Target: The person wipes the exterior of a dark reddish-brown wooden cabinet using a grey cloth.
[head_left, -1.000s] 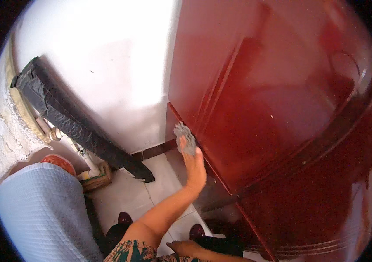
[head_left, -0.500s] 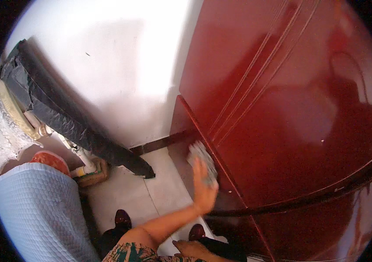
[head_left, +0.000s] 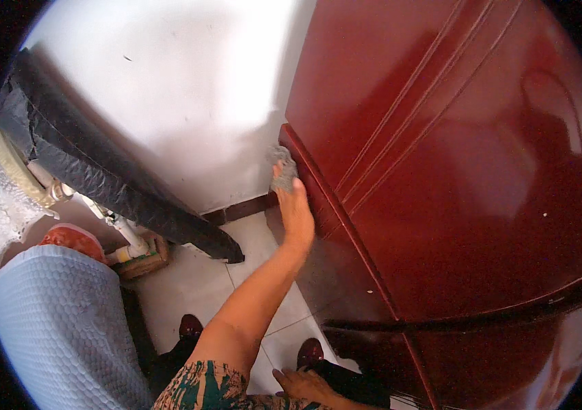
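At left, the left hand [head_left: 295,212], part-curled, held a grey cloth [head_left: 287,172] beside the red cabinet's [head_left: 455,205] left edge. Wiped and unwiped areas could not be distinguished. The right hand [head_left: 303,385] rested loosely open, apparently empty. Versus the earlier frame, the cloth sat farther up the edge.

Short sleeve [head_left: 203,384] patterned green, black and tan, lower middle; black trousers [head_left: 351,384]; shiny dark-red shoes [head_left: 310,351].
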A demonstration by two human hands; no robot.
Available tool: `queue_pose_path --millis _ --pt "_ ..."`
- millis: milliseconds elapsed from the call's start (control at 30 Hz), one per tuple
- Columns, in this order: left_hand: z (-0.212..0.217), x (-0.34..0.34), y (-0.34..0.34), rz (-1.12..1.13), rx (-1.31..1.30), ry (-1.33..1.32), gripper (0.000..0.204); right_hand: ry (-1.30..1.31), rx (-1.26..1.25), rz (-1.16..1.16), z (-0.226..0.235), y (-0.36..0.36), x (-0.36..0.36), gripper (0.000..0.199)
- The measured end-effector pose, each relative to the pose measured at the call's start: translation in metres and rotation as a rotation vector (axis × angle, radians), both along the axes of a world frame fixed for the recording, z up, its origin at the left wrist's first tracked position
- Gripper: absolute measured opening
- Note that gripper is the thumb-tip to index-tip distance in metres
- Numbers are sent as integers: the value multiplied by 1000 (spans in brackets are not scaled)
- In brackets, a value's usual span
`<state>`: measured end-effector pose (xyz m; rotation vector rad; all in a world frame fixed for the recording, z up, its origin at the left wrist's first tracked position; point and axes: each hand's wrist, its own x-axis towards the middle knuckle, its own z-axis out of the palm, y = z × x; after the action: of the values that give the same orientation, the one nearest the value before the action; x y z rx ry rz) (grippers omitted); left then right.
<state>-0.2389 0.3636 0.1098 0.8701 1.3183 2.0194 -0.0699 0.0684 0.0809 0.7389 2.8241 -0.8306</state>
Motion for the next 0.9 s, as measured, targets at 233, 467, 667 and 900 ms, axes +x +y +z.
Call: queue_pose_path --millis 233,467,667,900 --pt "-51 54 -63 -33 -141 9 61 -340 -208 -4 15 14 -8 48" --pt "-48 133 -204 -383 158 522 77 -354 -151 47 6 12 -10 49" --pt "-35 109 -144 -167 208 557 75 -236 -64 65 -2 7 0 44" --pt "-29 36 -26 78 29 61 59 -182 -32 53 -9 4 7 45"
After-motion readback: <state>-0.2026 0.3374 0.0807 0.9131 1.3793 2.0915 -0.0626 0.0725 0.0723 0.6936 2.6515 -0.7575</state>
